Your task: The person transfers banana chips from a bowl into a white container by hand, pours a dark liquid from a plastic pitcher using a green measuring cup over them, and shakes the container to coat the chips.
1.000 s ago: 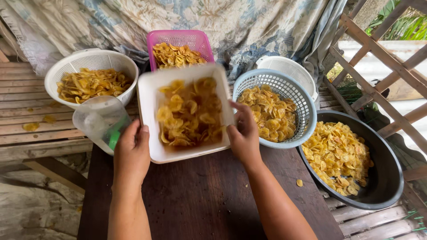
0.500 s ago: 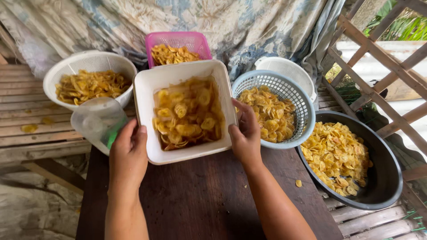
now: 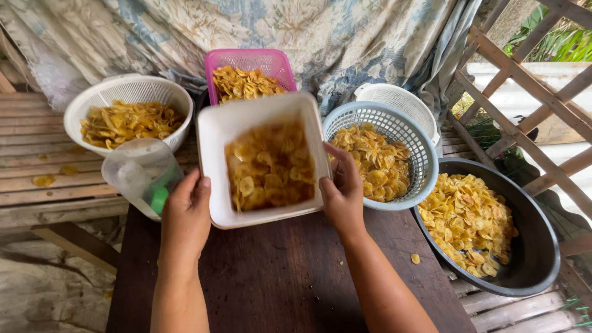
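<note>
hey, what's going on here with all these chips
A person holds a white square tub of yellow sliced chips over a dark wooden table, left hand on one side, right hand on the other; the chips look blurred. A clear plastic container sits beside the left hand. Around it stand a white bowl, a pink basket, a blue basket and a black basin, all holding chips.

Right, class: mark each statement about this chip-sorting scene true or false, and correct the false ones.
1. Both hands hold the white tub. True: left hand, right hand.
2. The pink basket is empty. False: it holds chips.
3. The black basin holds chips. True.
4. The blue basket sits left of the tub. False: it sits right of it.
5. A loose chip lies on the dark table. True.
</note>
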